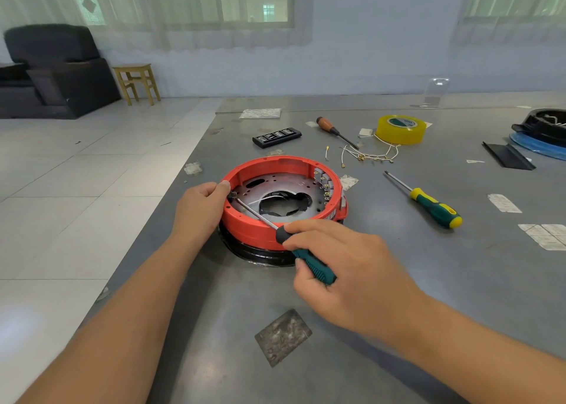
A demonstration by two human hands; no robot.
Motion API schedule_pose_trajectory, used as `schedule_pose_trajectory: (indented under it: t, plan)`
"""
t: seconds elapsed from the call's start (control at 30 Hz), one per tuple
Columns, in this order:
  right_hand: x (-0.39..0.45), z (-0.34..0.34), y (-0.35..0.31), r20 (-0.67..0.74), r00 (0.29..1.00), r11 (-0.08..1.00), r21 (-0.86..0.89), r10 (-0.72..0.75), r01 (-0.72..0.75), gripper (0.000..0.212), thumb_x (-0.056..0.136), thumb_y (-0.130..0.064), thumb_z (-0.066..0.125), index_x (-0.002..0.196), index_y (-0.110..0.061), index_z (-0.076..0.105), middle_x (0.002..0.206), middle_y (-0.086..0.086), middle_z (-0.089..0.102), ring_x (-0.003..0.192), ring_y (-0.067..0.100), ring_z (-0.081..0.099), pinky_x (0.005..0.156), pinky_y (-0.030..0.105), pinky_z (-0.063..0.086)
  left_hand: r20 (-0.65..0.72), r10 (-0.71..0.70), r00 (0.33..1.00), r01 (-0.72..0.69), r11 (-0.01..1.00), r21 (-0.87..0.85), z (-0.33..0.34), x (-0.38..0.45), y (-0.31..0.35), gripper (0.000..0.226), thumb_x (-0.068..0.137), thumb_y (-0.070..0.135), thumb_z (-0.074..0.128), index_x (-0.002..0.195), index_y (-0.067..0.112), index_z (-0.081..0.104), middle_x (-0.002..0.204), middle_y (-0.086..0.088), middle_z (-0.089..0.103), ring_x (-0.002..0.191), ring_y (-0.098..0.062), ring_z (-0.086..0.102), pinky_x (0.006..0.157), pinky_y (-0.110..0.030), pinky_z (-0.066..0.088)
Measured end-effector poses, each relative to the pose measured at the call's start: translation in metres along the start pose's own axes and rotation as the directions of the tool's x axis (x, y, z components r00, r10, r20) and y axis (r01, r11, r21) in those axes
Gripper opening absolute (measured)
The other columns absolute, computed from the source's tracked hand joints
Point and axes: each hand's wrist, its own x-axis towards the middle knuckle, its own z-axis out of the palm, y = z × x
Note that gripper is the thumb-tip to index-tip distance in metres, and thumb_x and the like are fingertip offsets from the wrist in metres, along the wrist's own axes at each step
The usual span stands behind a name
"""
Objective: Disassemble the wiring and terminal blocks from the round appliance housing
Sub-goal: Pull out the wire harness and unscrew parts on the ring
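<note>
- Gripped in the right hand [346,269] is a green-handled screwdriver [301,252]; fingers and thumb are curled round the handle, just in front of the near rim of the housing.
- Screwdriver long axis is seen running from handle at near right to tip at far left; the shaft crosses over the near rim and the tip is set at a small terminal [233,194] against the inner left wall.
- Left hand [200,209] is wrapped over the left outer wall of the round red housing [251,229], fingers curled, thumb laid on top of the rim.
- Housing is placed open side up on the grey table [398,327], near the left edge, seated on a black base ring [260,255]. A perforated metal plate [275,183] with a large central hole is seen inside.
- Grey terminal blocks [324,178] are seen lined along the inner right wall, brass tabs facing inward.
- A dull grey patch [283,337] is noted on the table nearer than the hands.
- To the right, a second screwdriver [428,203] with green-yellow handle is laid flat, tip pointing far left.
- Beyond the housing: loose white wires with brass lugs [370,155], a wooden-handled screwdriver [333,131], a yellow tape roll [400,129], a black bit case [276,137].
- At far right edge: a black part on a blue disc [542,131].
</note>
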Motion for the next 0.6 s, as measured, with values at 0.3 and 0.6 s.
schedule_pose_trajectory:
  t: [0.3, 0.6]
  plan:
    - [0.012, -0.026, 0.064, -0.133, 0.981, 0.976, 0.184, 0.143, -0.117, 0.024, 0.078, -0.004, 0.066, 0.098, -0.012, 0.078, 0.114, -0.007, 0.074, 0.11, 0.005, 0.068, 0.097, 0.023, 0.052, -0.02, 0.02, 1.0, -0.02, 1.0, -0.02, -0.001, -0.007, 0.002, 0.045, 0.1, 0.045, 0.054, 0.063, 0.021, 0.049, 0.053, 0.003, 0.045, 0.05, -0.015, 0.042, 0.063, -0.034, 0.041]
    - [-0.002, -0.015, 0.133, -0.193, 0.949, 0.968, 0.034, 0.249, -0.248, 0.03, 0.088, 0.002, 0.067, 0.109, -0.018, 0.073, 0.135, -0.008, 0.057, 0.123, -0.007, 0.05, 0.101, 0.011, 0.042, -0.05, 0.023, 0.999, -0.026, 0.997, -0.076, 0.001, -0.014, 0.003, 0.055, 0.103, 0.042, 0.055, 0.052, 0.024, 0.043, 0.048, 0.009, 0.039, 0.047, -0.008, 0.036, 0.06, -0.032, 0.033]
